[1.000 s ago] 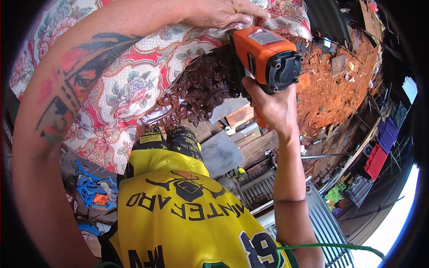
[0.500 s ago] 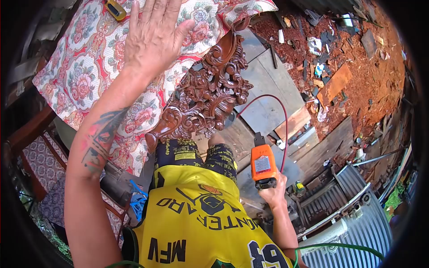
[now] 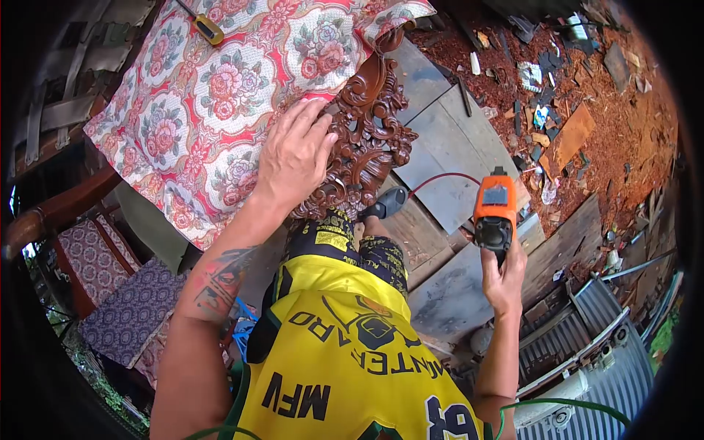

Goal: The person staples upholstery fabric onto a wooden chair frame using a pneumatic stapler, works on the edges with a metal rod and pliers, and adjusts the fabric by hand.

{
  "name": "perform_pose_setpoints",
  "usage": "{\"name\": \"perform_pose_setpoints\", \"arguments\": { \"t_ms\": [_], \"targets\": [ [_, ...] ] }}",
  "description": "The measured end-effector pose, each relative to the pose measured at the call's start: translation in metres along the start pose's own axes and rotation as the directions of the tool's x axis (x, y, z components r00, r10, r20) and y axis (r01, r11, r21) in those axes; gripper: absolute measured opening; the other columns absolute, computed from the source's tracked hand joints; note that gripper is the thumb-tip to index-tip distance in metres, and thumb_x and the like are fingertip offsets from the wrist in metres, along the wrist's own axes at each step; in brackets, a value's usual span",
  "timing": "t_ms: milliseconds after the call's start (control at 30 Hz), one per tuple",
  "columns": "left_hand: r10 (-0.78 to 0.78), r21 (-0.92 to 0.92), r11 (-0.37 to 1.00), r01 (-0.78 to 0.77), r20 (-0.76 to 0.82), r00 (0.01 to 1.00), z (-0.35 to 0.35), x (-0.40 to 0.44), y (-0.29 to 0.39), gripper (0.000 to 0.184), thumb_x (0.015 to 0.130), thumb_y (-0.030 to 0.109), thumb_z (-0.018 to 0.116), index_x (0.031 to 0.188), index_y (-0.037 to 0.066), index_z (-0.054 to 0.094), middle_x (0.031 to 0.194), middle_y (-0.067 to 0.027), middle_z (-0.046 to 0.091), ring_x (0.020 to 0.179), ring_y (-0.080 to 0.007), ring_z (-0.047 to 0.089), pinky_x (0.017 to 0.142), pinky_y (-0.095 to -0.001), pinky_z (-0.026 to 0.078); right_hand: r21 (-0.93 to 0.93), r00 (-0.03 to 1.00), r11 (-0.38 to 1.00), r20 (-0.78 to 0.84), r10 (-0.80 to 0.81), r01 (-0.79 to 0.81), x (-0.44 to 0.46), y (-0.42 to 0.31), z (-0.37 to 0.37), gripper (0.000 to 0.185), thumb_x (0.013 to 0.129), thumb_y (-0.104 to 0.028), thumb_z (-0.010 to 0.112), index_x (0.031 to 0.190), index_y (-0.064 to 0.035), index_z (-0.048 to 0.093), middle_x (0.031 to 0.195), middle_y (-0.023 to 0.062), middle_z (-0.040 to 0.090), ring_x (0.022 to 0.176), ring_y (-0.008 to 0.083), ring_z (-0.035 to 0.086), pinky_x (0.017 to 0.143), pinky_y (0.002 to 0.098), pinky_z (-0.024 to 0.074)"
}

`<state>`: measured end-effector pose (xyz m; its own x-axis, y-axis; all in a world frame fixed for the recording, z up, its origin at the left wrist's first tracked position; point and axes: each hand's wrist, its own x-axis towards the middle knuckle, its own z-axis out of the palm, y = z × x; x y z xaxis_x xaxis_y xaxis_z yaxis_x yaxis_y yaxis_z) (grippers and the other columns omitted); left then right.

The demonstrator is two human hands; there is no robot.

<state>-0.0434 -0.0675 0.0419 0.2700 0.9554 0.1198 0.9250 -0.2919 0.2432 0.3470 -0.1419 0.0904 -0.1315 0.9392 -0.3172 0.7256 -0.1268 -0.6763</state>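
Orange and black, the gun [image 3: 495, 213] is in our right hand [image 3: 504, 282], whose fingers are clenched round its grip, mostly hidden under the body. We hold it above the grey boards [image 3: 444, 147], to the right of the carving [image 3: 367, 139] and well apart from it, with its dark nose pointing away from us. A red hose [image 3: 444, 175] arcs from beside the gun towards our shoe [image 3: 386, 203].

Our left hand [image 3: 293, 161] lies palm down at the edge of the floral cloth [image 3: 235, 88], its fingers released and slightly spread, grasping nothing. Their tips reach over the border beside the brown carving; whether they press on the wood, we cannot tell. Near the cloth's far edge we see a screwdriver [image 3: 209, 31] with a yellow handle.

We wear a yellow jersey [image 3: 345, 337] and dark printed shorts [image 3: 319, 238]. To our left are patterned cushions [image 3: 132, 312]; to our right, corrugated metal [image 3: 609, 403]. Beyond the boards, scraps are scattered across reddish ground [image 3: 623, 169].
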Motion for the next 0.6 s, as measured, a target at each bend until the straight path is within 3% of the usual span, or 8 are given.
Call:
{"name": "perform_pose_setpoints", "arguments": {
  "t_ms": [133, 200, 267, 367, 400, 467, 500, 600],
  "targets": [
    [-0.13, -0.088, 0.988, 0.128, -0.012, 0.992, -0.025, 0.014, -0.016, 0.022, 0.092, 0.017, 0.075, 0.109, 0.005, 0.069, 0.118, -0.0125, 0.071, 0.097, -0.0302, 0.07, 0.082, -0.0412, 0.05, -0.016, 0.945, 0.948, -0.075, -0.319, 0.319, 0.078, -0.072, -0.02, 0.064, 0.089, -0.011, 0.067, 0.148, 0.0066, 0.048, 0.11, 0.0262, 0.07, 0.096, 0.0423, 0.07, 0.089, 0.0422, 0.0531],
    [-0.481, -0.157, 0.877, 0.455, -0.288, 0.828, -0.05, 0.039, -0.03, 0.039, 0.091, 0.029, 0.078, 0.114, 0.001, 0.064, 0.115, -0.0202, 0.07, 0.098, -0.0295, 0.07, 0.081, -0.0409, 0.051, -0.101, 0.883, 0.89, -0.113, -0.455, 0.445, 0.116, -0.107, -0.022, 0.064, 0.087, -0.009, 0.071, 0.146, 0.0056, 0.051, 0.112, 0.0253, 0.07, 0.095, 0.0414, 0.07, 0.089, 0.0418, 0.0537],
    [-0.405, -0.12, 0.885, 0.449, -0.674, 0.618, -0.053, 0.08, -0.075, 0.036, 0.091, 0.033, 0.075, 0.091, 0.002, 0.056, 0.086, -0.0129, 0.064, 0.077, -0.0215, 0.061, 0.073, -0.0391, 0.048, -0.106, 0.807, 0.814, -0.106, -0.581, 0.572, 0.157, -0.145, -0.019, 0.065, 0.086, -0.009, 0.075, 0.145, 0.0024, 0.053, 0.11, 0.0243, 0.071, 0.094, 0.041, 0.071, 0.086, 0.0418, 0.0546],
    [-0.775, -0.108, 0.625, 0.773, -0.199, 0.599, -0.088, 0.126, -0.094, 0.085, 0.081, 0.056, 0.076, 0.122, -0.015, 0.053, 0.111, -0.0339, 0.067, 0.103, -0.0351, 0.07, 0.088, -0.0418, 0.054, -0.025, 0.741, 0.747, -0.101, -0.663, 0.665, 0.208, -0.2, 0.002, 0.054, 0.088, -0.013, 0.076, 0.139, -0.0004, 0.061, 0.097, 0.0205, 0.071, 0.082, 0.0309, 0.069, 0.076, 0.038, 0.0539],
    [-0.78, -0.118, 0.622, 0.774, -0.184, 0.599, -0.078, 0.13, -0.116, 0.085, 0.081, 0.056, 0.076, 0.122, -0.015, 0.053, 0.111, -0.0339, 0.067, 0.103, -0.0351, 0.07, 0.088, -0.0418, 0.054, 0.024, 0.689, 0.691, -0.105, -0.717, 0.723, 0.222, -0.216, 0.011, 0.052, 0.09, -0.015, 0.076, 0.139, -0.0012, 0.061, 0.092, 0.0178, 0.071, 0.073, 0.0206, 0.069, 0.07, 0.0322, 0.0528],
    [-0.808, -0.146, 0.582, 0.8, -0.214, 0.549, -0.06, 0.126, -0.169, 0.077, 0.08, 0.052, 0.072, 0.122, -0.012, 0.057, 0.11, -0.0307, 0.07, 0.106, -0.0336, 0.071, 0.092, -0.0409, 0.053, -0.082, 0.59, 0.588, -0.008, -0.808, 0.805, 0.248, -0.25, 0.019, 0.055, 0.089, -0.015, 0.074, 0.138, 0.0004, 0.056, 0.098, 0.0217, 0.072, 0.087, 0.037, 0.07, 0.082, 0.0436, 0.0569],
    [-0.812, -0.258, 0.554, 0.791, 0.04, 0.582, -0.097, 0.123, -0.145, 0.053, 0.088, 0.039, 0.065, 0.113, -0.007, 0.062, 0.095, -0.0199, 0.072, 0.09, -0.0252, 0.071, 0.081, -0.0396, 0.054, -0.148, 0.662, 0.651, 0.042, -0.748, 0.745, 0.243, -0.268, 0.023, 0.071, 0.088, -0.013, 0.07, 0.152, -0.0014, 0.042, 0.117, 0.028, 0.067, 0.111, 0.0464, 0.063, 0.097, 0.0476, 0.051],
    [-0.805, -0.548, 0.477, 0.687, 0.04, 0.591, -0.1, 0.071, -0.15, 0.04, 0.095, 0.034, 0.066, 0.106, -0.001, 0.053, 0.089, -0.0137, 0.063, 0.072, -0.0232, 0.058, 0.071, -0.0439, 0.048, -0.268, 0.669, 0.625, 0.122, -0.733, 0.733, 0.266, -0.283, 0.054, 0.064, 0.092, -0.021, 0.069, 0.148, 0.0, 0.044, 0.117, 0.0288, 0.066, 0.107, 0.0459, 0.065, 0.09, 0.0489, 0.0525]
  ]
}}
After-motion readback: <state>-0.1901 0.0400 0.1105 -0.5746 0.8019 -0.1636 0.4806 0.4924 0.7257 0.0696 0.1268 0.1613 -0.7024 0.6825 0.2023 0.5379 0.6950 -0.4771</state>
